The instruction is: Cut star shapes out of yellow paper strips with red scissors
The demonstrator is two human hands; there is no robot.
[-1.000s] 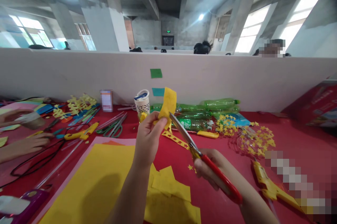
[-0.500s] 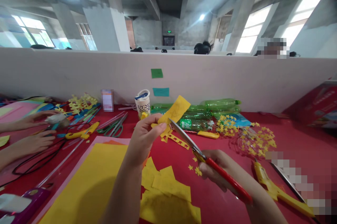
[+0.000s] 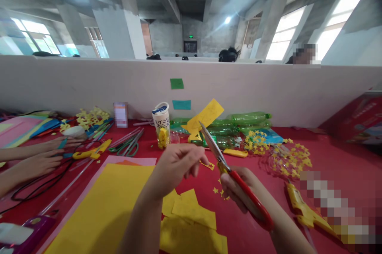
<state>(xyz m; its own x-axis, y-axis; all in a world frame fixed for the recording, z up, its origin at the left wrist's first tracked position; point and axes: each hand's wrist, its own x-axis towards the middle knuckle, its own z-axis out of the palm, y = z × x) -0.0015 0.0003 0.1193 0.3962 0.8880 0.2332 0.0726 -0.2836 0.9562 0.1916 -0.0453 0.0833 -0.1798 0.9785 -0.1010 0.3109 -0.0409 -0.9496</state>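
Note:
My right hand point(image 3: 238, 186) grips red-handled scissors point(image 3: 213, 142), blades pointing up and away from me. A yellow paper strip point(image 3: 207, 115) with faint drawn lines is at the blade tips, clear of my left hand. My left hand point(image 3: 182, 162) is left of the blades, fingers curled and drawn together; whatever they may hold is hidden. Beneath it lie cut yellow paper pieces point(image 3: 193, 210) and a large yellow sheet point(image 3: 119, 198). Small yellow stars point(image 3: 216, 190) rest on the red table near my right hand. Part of a strip with star-shaped holes point(image 3: 210, 165) shows behind my left fingers.
Green plastic bottles point(image 3: 250, 119), a patterned cup point(image 3: 161, 121) and a yellow cutter point(image 3: 235, 153) lie along the partition point(image 3: 89, 83). Star heaps point(image 3: 294, 158) and a yellow glue gun point(image 3: 304, 210) are right. Another person's hands point(image 3: 44, 162), green scissors point(image 3: 131, 142) and a second glue gun point(image 3: 92, 152) are left.
My left hand has let go of the yellow strip and moved down and slightly right. The strip has shifted up and right with the scissor tips. The other person's hands have moved slightly.

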